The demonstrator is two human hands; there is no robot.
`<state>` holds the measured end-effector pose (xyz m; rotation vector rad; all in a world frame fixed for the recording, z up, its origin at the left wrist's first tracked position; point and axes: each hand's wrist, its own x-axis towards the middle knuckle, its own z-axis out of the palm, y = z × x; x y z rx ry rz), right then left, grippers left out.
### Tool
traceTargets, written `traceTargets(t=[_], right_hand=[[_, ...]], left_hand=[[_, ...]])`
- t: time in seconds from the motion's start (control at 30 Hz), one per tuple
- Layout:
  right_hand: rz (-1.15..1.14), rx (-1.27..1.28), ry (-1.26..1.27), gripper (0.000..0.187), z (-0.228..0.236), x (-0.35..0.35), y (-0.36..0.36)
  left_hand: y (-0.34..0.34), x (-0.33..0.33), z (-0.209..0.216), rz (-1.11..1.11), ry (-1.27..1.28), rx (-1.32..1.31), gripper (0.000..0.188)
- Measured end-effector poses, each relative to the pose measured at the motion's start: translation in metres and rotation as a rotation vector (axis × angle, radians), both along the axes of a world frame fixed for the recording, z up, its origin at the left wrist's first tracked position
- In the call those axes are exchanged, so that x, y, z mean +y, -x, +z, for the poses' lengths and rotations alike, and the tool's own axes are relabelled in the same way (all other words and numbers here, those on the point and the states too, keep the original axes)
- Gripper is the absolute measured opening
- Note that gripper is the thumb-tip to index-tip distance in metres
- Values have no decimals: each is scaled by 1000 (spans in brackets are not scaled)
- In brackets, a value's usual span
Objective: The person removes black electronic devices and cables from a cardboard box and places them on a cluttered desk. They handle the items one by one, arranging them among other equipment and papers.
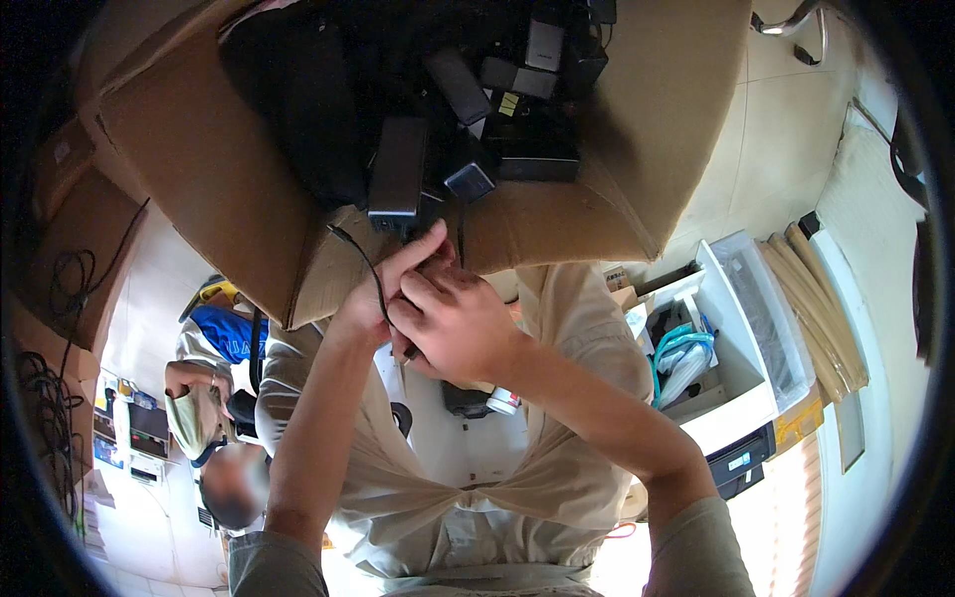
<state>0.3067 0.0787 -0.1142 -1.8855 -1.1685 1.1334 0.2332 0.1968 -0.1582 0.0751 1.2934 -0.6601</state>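
In front of my lap my two hands meet, with a thin black cable (pixel 371 261) between them. It crosses the back of my left hand (pixel 373 294), one end sticking out to the left, and runs in under the fingers of my right hand (pixel 453 323). My right hand is closed on the cable; a dark end pokes out below its fingers. The left fingers are partly hidden behind the right hand, and the left thumb points up. Just beyond is an open cardboard box (pixel 557 234) holding several dark rectangular adapter-like blocks (pixel 398 169) and a black cloth-like piece (pixel 288 109).
At the right stands a white bin (pixel 731 328) with a teal coiled hose (pixel 681 348), beside brown cardboard rolls (pixel 816 308). Tangled black cables (pixel 50 398) lie at the far left. Another person (pixel 204 388) is at the left, near a blue cloth (pixel 224 333).
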Motion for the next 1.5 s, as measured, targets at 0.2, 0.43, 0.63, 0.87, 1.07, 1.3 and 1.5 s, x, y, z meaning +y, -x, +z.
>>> traceTargets(t=[0.2,0.43,0.63,0.87,1.07,1.3,1.5], right_hand=[[57,-144,-100,40,0,3,-2],[18,-148,-210,43,-1,17,14],[-132,132,-147,52,23,18,-2],[-902,-13,43,13,-139,15,-110],[-1341,722,466,53,-304,65,-166],[-1294,187,396,48,-361,53,-163],[-1334,153,447,34,-250,62,-149]], left_hand=[[2,-1,-12,-141,17,-94,34],[-2,9,13,17,64,-48,19],[-19,1,6,194,-23,32,31],[3,-6,-1,-83,-220,-93,35],[3,-4,-4,-248,-312,-37,35],[8,-16,1,-299,-369,-68,31],[15,-16,-5,-434,-448,-25,33]])
